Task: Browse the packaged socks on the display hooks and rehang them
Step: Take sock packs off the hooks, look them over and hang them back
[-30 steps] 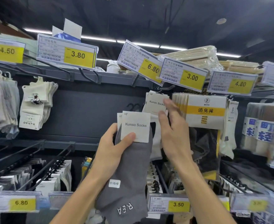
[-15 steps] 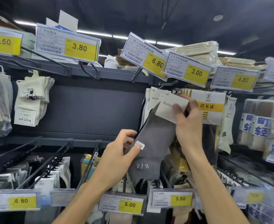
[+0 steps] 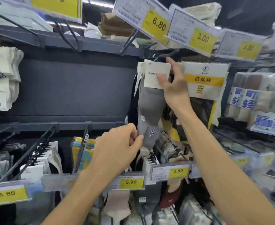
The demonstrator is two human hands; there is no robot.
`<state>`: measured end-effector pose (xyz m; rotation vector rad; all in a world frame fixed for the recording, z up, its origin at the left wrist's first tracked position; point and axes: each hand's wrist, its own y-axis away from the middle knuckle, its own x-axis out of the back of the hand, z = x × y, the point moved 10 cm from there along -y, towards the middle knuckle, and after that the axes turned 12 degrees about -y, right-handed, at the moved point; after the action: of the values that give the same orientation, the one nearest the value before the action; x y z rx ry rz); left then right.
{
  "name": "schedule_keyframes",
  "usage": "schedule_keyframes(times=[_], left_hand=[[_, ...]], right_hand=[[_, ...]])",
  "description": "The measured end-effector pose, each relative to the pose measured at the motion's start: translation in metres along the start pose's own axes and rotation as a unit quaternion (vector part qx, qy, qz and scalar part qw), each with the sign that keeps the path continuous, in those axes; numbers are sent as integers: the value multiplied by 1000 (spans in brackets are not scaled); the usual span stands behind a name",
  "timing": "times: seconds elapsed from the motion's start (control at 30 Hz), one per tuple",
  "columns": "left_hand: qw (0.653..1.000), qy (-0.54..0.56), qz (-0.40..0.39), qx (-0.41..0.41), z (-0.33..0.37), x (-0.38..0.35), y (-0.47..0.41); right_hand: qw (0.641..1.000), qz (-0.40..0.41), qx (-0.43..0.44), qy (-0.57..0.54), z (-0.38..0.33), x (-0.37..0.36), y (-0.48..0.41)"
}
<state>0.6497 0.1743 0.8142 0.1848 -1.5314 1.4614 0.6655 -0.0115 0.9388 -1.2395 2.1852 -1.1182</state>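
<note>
right hand (image 3: 174,88) holding grey socks (image 3: 149,108), perhaps hooked

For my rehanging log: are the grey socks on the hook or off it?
Cannot tell. The right hand pinches the card of the grey socks at the hook, the left hand holds their toe; the hanger is blurred.

1. Overhead right, we see yellow price tags: upper 6.80 tag (image 3: 156,25), 3.00 tag (image 3: 202,38), 4.80 tag (image 3: 248,47).
2. Near us, left to right: lower 6.80 tag (image 3: 6,194), 5.00 tag (image 3: 131,182), 3.50 tag (image 3: 178,171).
3. Far left, we see a dark back panel (image 3: 76,88).
</note>
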Motion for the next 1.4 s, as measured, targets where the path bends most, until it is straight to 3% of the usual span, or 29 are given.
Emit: schedule_keyframes(times=[0.17,0.27,0.33,0.4,0.5,0.6,0.77,0.9,1.0,1.07,1.17,1.33,1.4], left_hand=[[997,-21,77,-2,13,27,8],[982,68,165,-66,49,54,27],[963,156,178,-128,89,55,47],[945,245,130,-172,136,33,74],[932,295,-35,-209,218,-42,144],[877,306,-280,-244,304,-133,272],[683,251,-620,-294,392,-208,555],[551,184,-745,-327,404,-213,739],[493,115,-789,-348,400,-212,825],[468,82,-809,-347,397,-216,862],[459,65,-835,-296,399,-236,895],[474,33,-865,-160,398,-305,930],[483,12,-865,-138,401,-340,943]], right_hand=[[998,-41,4,51,-13,12,51],[994,-104,-24,23,-18,29,106],[993,-113,-45,-11,-24,55,148],[992,-96,-68,-45,-26,91,200],[981,7,-191,-17,9,176,310],[913,102,-390,60,51,277,481],[740,198,-625,149,-1,398,789],[613,263,-722,184,-79,450,968],[537,265,-782,174,-119,456,1051],[504,247,-812,160,-131,450,1090],[462,231,-845,138,-132,439,1137],[412,218,-880,87,-97,425,1199],[413,237,-876,80,-68,432,1216]])
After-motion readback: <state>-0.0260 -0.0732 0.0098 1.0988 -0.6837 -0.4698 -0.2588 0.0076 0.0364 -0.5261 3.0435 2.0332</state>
